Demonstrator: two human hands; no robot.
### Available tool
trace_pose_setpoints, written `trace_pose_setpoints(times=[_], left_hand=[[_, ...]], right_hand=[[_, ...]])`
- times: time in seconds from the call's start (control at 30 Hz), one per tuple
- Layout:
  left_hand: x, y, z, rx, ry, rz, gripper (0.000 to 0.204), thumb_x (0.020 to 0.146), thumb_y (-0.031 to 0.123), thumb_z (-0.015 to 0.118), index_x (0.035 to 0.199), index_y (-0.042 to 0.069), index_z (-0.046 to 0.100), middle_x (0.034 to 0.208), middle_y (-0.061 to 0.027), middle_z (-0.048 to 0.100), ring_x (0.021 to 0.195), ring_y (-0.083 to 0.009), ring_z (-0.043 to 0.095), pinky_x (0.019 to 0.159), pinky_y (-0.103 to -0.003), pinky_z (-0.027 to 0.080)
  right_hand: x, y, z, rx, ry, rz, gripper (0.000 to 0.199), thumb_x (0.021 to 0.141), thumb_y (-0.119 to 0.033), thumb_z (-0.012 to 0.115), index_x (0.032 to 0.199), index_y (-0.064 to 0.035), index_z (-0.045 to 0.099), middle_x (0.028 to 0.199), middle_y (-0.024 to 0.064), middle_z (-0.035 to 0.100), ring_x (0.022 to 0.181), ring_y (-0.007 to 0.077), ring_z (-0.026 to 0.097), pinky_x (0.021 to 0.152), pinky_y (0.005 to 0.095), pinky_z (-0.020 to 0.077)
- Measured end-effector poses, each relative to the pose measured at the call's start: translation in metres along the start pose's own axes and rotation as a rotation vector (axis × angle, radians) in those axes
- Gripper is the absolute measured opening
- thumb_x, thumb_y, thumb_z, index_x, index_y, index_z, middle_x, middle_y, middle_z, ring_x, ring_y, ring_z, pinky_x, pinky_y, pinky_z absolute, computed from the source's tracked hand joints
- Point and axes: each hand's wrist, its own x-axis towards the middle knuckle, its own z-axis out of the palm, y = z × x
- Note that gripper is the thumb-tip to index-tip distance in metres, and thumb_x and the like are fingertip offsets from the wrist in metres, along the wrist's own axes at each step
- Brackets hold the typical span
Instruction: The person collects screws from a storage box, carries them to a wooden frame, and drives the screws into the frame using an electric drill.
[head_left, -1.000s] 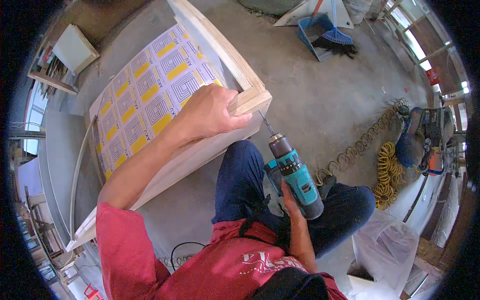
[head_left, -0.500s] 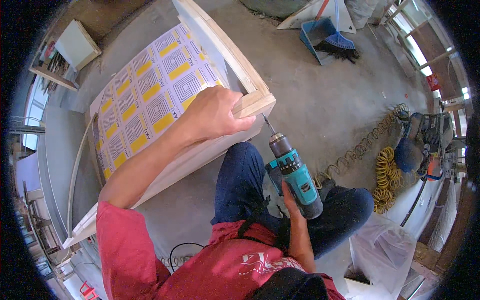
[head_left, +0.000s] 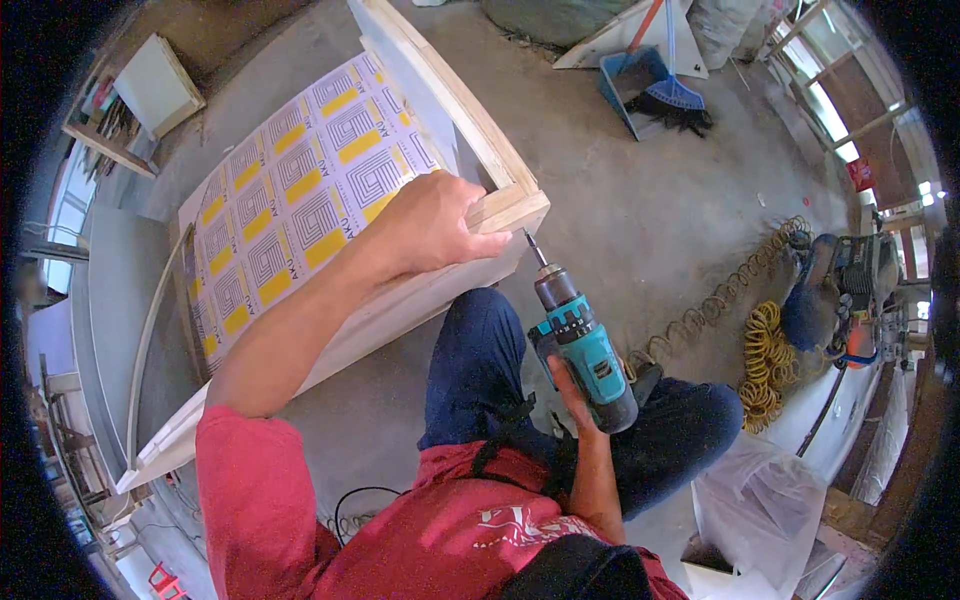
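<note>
My left hand (head_left: 435, 225) grips the near corner of a wooden frame (head_left: 490, 140), its thumb along the end piece and the fingers hidden behind the wood. The frame edges a large panel or box covered inside with a white sheet printed in yellow and grey patterns (head_left: 320, 165). In my right hand (head_left: 577, 400) is a teal and black cordless drill (head_left: 590, 360), held by its handle, which is mostly hidden. The drill's thin bit (head_left: 535, 247) points up at the frame's corner, close to the wood; whether it touches, I cannot tell.
A blue dustpan (head_left: 630, 90) and a blue broom (head_left: 675, 95) stand at the back. To the right, a coiled yellow air hose (head_left: 763, 365) lies beside an air compressor (head_left: 855, 270). Clear plastic sheeting (head_left: 760, 490) is at lower right, a white panel (head_left: 150, 85) at far left.
Both hands, the drill and the frame keep almost the same places. The whole view has shifted very slightly.
</note>
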Motion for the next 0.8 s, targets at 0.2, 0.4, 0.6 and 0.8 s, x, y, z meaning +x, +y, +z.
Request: trace_pose_setpoints(times=[0.2, 0.4, 0.6, 0.8], left_hand=[[0.001, -0.001, 0.002, 0.024, -0.038, -0.009, 0.049, 0.072, 0.043, 0.069, 0.075, -0.006, 0.067, 0.073, -0.0272, 0.064, 0.071, -0.0403, 0.064, 0.070, -0.045, 0.050], [0.001, -0.003, 0.003, 0.054, -0.012, 0.031, 0.048, 0.072, 0.042, 0.071, 0.080, -0.005, 0.067, 0.071, -0.0255, 0.063, 0.069, -0.0386, 0.064, 0.066, -0.044, 0.050], [0.002, -0.005, 0.004, 0.055, -0.003, 0.022, 0.047, 0.072, 0.041, 0.071, 0.080, -0.005, 0.067, 0.072, -0.0258, 0.064, 0.070, -0.0392, 0.065, 0.067, -0.045, 0.050], [0.003, -0.001, 0.002, 0.086, -0.009, 0.012, 0.048, 0.072, 0.041, 0.072, 0.084, -0.005, 0.067, 0.074, -0.0254, 0.064, 0.071, -0.0378, 0.064, 0.068, -0.044, 0.050]], right_hand=[[-0.012, 0.009, -0.002, -0.103, -0.016, 0.036, 0.021, 0.073, -0.021, 0.078, 0.082, -0.0073, 0.064, 0.074, 0.0082, 0.067, 0.062, 0.0241, 0.065, 0.060, 0.0352, 0.0527], [-0.038, 0.047, 0.014, 0.132, -0.170, 0.468, 0.025, 0.090, -0.034, 0.064, 0.088, -0.0092, 0.058, 0.079, 0.0054, 0.056, 0.073, 0.0200, 0.054, 0.068, 0.0359, 0.0440], [-0.049, 0.070, 0.019, -0.063, -0.426, 0.658, 0.046, 0.095, -0.048, 0.050, 0.120, -0.0106, 0.060, 0.117, 0.0145, 0.062, 0.110, 0.0381, 0.056, 0.095, 0.0472, 0.0424], [-0.064, 0.083, 0.031, -0.100, -0.282, 0.595, 0.043, 0.091, -0.049, 0.055, 0.111, -0.0117, 0.064, 0.110, 0.0144, 0.064, 0.105, 0.0363, 0.058, 0.092, 0.0485, 0.0434]])
